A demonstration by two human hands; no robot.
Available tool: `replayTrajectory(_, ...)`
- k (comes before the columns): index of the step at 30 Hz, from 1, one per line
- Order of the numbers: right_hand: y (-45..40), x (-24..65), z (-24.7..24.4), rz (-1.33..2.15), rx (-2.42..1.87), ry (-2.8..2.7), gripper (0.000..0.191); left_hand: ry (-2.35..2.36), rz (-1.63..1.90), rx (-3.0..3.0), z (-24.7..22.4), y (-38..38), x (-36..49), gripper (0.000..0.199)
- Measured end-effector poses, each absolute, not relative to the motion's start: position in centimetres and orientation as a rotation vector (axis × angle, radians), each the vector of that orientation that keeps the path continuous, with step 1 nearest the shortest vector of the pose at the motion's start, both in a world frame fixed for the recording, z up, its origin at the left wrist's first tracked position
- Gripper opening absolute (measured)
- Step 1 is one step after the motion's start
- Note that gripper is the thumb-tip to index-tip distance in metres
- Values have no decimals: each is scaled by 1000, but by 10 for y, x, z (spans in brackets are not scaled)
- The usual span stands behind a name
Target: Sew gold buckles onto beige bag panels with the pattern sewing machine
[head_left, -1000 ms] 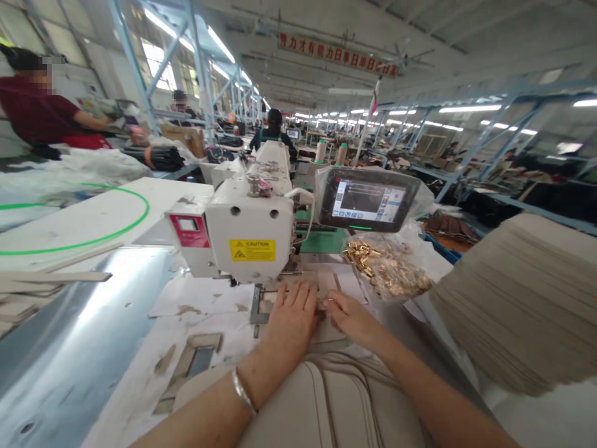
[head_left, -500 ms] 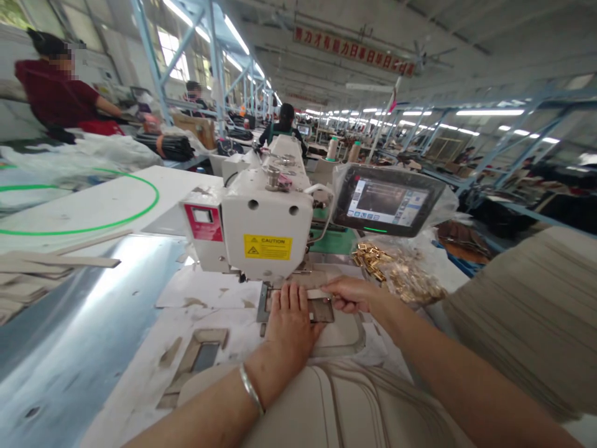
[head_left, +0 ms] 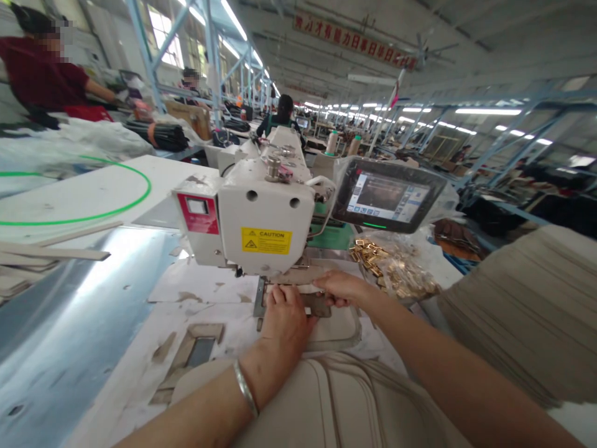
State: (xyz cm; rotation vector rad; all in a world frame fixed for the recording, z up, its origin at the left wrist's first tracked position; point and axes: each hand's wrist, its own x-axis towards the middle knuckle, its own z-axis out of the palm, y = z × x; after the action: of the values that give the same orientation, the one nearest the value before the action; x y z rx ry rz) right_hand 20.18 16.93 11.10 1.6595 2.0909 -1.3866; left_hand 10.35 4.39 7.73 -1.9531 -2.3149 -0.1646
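Observation:
A beige strap (head_left: 303,289) lies across the metal clamp frame (head_left: 260,297) below the head of a white sewing machine (head_left: 265,214). Its right end is pinched between the thumb and fingers of my right hand (head_left: 342,287). My left hand (head_left: 285,320) rests palm down over the frame, fingers bent a little and their tips on the strap. Under the frame, a beige panel with rounded corners (head_left: 342,330) sticks out toward me. Closer still is a pile of similar panels (head_left: 298,404), partly covered by my left forearm.
Gold metal buckles (head_left: 401,267) lie in a clear bag on the right, below a control screen (head_left: 387,193). A large stack of beige pieces (head_left: 527,311) is at far right. Loose strips (head_left: 56,254) lie at left. A co-worker (head_left: 44,68) sits beyond.
The fingers of my left hand have bent and drawn slightly back toward me. My right hand has shifted a little to the left, with the strap end still pinched.

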Motion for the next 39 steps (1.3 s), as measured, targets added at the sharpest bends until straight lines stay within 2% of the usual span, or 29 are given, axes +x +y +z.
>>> replayTrajectory(5,168,215,112,-1406,1600,2278,15,-2294,-147,-2068,89,44,96,50)
replayTrajectory(12,172,243,116,-1521,1645,2123,17,-2240,-97,-2095,88,43,95,52)
replayTrajectory(20,174,227,125,-1003,1531,2380,11,-2234,-91,-2095,89,43,96,53)
replayTrajectory(24,159,220,128,-786,1563,2457,18,-2240,-91,-2109,90,42,96,52)
replayTrajectory(29,154,218,133,-629,1574,2437,18,-2237,-69,-2114,92,42,96,53)
replayTrajectory(34,164,218,124,-599,1542,2375,27,-2229,-69,-2111,91,42,97,56)
replayTrajectory(39,169,210,110,-842,1628,2297,26,-2229,-68,-2110,90,42,98,55)
